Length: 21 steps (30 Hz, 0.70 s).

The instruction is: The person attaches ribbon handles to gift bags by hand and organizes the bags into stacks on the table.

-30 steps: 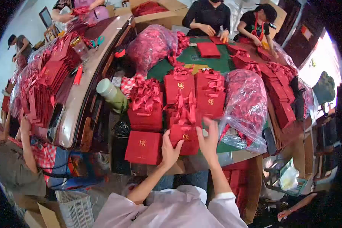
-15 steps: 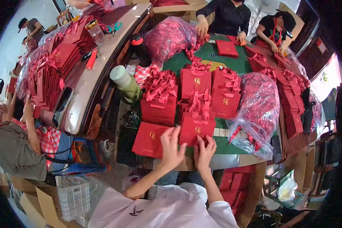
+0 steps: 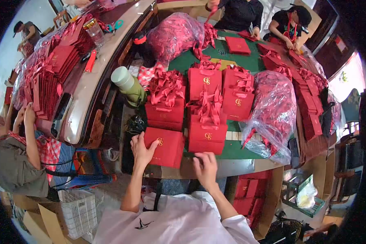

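My left hand (image 3: 142, 151) rests on the left side of a flat red paper bag (image 3: 166, 148) with a gold logo, its thumb over the bag's face and its fingers spread along the edge. No ribbon shows on that bag. Just below a stack of red gift bags (image 3: 207, 136) with ribbon handles, my right hand (image 3: 206, 167) hovers near the table's front edge, fingers loosely bent and apart, holding nothing. More red bags topped with ribbon bows (image 3: 165, 110) stand behind the flat one. Two further groups of bags (image 3: 205, 81) stand farther back.
Clear plastic sacks of red ribbon (image 3: 273, 105) lie to the right and at the back (image 3: 175, 38). A green bottle (image 3: 128, 83) stands at left. Co-workers handle bags across the table (image 3: 242, 158) and at the left. An open carton (image 3: 274, 203) of red bags sits below right.
My left hand has moved left from between the stacks onto the flat bag's left side. My right hand has come off the ribboned stack, slightly down and left.
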{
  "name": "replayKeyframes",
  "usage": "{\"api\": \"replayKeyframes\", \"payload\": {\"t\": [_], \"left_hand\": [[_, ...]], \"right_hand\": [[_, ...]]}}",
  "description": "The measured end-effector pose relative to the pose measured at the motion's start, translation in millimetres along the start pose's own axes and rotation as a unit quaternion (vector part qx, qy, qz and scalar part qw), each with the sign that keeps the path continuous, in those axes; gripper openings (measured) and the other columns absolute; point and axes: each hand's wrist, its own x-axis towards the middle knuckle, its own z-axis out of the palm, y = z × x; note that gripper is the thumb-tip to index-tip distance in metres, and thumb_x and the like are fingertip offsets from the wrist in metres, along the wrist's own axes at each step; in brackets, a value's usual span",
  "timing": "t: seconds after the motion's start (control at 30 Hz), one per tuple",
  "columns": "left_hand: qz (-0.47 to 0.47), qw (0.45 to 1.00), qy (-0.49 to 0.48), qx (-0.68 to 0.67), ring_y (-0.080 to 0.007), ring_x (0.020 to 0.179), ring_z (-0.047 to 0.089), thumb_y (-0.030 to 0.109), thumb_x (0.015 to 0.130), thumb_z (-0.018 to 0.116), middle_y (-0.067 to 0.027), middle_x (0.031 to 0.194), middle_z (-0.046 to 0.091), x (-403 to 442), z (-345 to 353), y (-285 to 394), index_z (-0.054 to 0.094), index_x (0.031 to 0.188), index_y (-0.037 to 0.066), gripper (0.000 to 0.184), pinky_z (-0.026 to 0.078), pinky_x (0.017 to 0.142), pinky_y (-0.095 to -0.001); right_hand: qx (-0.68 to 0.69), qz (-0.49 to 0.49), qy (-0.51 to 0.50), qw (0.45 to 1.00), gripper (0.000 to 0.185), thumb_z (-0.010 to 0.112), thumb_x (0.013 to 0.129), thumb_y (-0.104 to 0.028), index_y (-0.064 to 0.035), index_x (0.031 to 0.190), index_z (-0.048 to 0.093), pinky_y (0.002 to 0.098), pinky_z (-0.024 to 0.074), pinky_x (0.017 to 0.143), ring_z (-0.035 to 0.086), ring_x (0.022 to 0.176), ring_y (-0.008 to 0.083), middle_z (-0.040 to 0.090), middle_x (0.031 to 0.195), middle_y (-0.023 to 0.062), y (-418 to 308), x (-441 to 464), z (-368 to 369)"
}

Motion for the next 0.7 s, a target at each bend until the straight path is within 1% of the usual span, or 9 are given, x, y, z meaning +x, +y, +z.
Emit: {"api": "replayKeyframes", "payload": {"t": [0.03, 0.17, 0.2, 0.33, 0.37, 0.47, 0.5, 0.57, 0.7], "left_hand": [[-0.014, 1.000, -0.004, -0.018, -0.0377, 0.116, 0.047, 0.041, 0.078, 0.077, -0.0227, 0.123, 0.050, 1, 1, -1, 0.047, 0.134, -0.002, 0.076, 0.039, 0.099, -0.0455], [0.015, 0.999, 0.017, -0.030, -0.0355, 0.112, 0.049, 0.033, 0.077, 0.079, -0.0188, 0.119, 0.053, -3, 4, -2, 0.051, 0.130, 0.001, 0.068, 0.041, 0.098, -0.0442], [0.031, 0.997, 0.049, -0.050, -0.0345, 0.109, 0.050, 0.027, 0.077, 0.079, -0.0172, 0.115, 0.054, -5, 1, 4, 0.053, 0.124, 0.001, 0.059, 0.042, 0.096, -0.0433], [0.072, 0.981, 0.139, -0.112, -0.0308, 0.100, 0.051, 0.011, 0.080, 0.074, -0.0135, 0.105, 0.055, -14, -15, 26, 0.056, 0.110, 0.002, 0.036, 0.043, 0.088, -0.0397], [0.092, 0.977, 0.146, -0.128, -0.0250, 0.092, 0.053, 0.007, 0.085, 0.069, -0.0114, 0.101, 0.055, -17, -21, 32, 0.054, 0.105, 0.002, 0.026, 0.044, 0.083, -0.0354], [0.077, 0.951, 0.118, -0.275, -0.0137, 0.079, 0.051, 0.006, 0.092, 0.062, -0.0065, 0.094, 0.054, -26, -28, 42, 0.053, 0.099, 0.001, 0.013, 0.044, 0.072, -0.0277], [0.050, 0.965, 0.113, -0.233, -0.0154, 0.075, 0.053, 0.008, 0.092, 0.062, -0.0071, 0.083, 0.054, -30, -33, 47, 0.052, 0.099, 0.001, 0.014, 0.045, 0.069, -0.0298], [0.051, 0.960, 0.092, -0.259, -0.0138, 0.072, 0.050, 0.008, 0.092, 0.062, -0.0056, 0.078, 0.052, -36, -45, 62, 0.051, 0.098, 0.001, 0.014, 0.044, 0.067, -0.0286], [0.055, 0.933, 0.050, -0.351, -0.0101, 0.073, 0.046, 0.006, 0.092, 0.061, -0.0022, 0.080, 0.048, -48, -34, 62, 0.049, 0.094, 0.002, 0.013, 0.042, 0.068, -0.0248]], "right_hand": [[0.065, 0.010, -0.022, 0.998, 0.018, 0.070, 0.085, -0.008, -0.0033, 0.102, 0.065, 0.0334, 0.0510, 0.067, 0.062, 0.080, 0.0277, 0.059, 0.092, 0.0144, -4, 3, 7], [0.162, 0.117, -0.133, 0.971, 0.026, 0.069, 0.088, -0.012, -0.0035, 0.112, 0.064, 0.0271, 0.0500, 0.066, 0.060, 0.078, 0.0164, 0.060, 0.092, 0.0102, -27, 18, 36], [0.180, 0.097, -0.116, 0.972, 0.029, 0.069, 0.089, -0.017, -0.0045, 0.113, 0.060, 0.0319, 0.0511, 0.065, 0.061, 0.072, 0.0233, 0.058, 0.087, 0.0126, -25, 17, 49], [0.231, 0.132, -0.098, 0.959, 0.029, 0.070, 0.088, -0.018, -0.0034, 0.110, 0.058, 0.0326, 0.0502, 0.068, 0.061, 0.079, 0.0205, 0.058, 0.089, 0.0113, -29, 9, 65], [0.225, 0.134, -0.091, 0.961, 0.029, 0.070, 0.088, -0.018, -0.0034, 0.110, 0.058, 0.0326, 0.0502, 0.068, 0.061, 0.079, 0.0205, 0.058, 0.089, 0.0113, -25, 6, 66], [0.247, 0.142, -0.103, 0.953, 0.017, 0.067, 0.089, -0.013, -0.0035, 0.101, 0.060, 0.0302, 0.0483, 0.068, 0.059, 0.076, 0.0183, 0.059, 0.084, 0.0072, -17, 3, 51], [0.241, 0.146, -0.098, 0.955, 0.017, 0.067, 0.089, -0.013, -0.0035, 0.101, 0.060, 0.0302, 0.0483, 0.068, 0.059, 0.076, 0.0183, 0.059, 0.084, 0.0072, -12, 1, 44], [0.276, 0.125, -0.080, 0.950, 0.011, 0.067, 0.089, -0.011, -0.0035, 0.095, 0.062, 0.0290, 0.0481, 0.067, 0.059, 0.075, 0.0158, 0.060, 0.082, 0.0068, 1, -3, 26], [0.101, 0.116, 0.033, 0.988, 0.009, 0.066, 0.088, -0.006, -0.0041, 0.096, 0.064, 0.0290, 0.0491, 0.066, 0.061, 0.073, 0.0175, 0.062, 0.086, 0.0097, 35, -1, -37]]}}
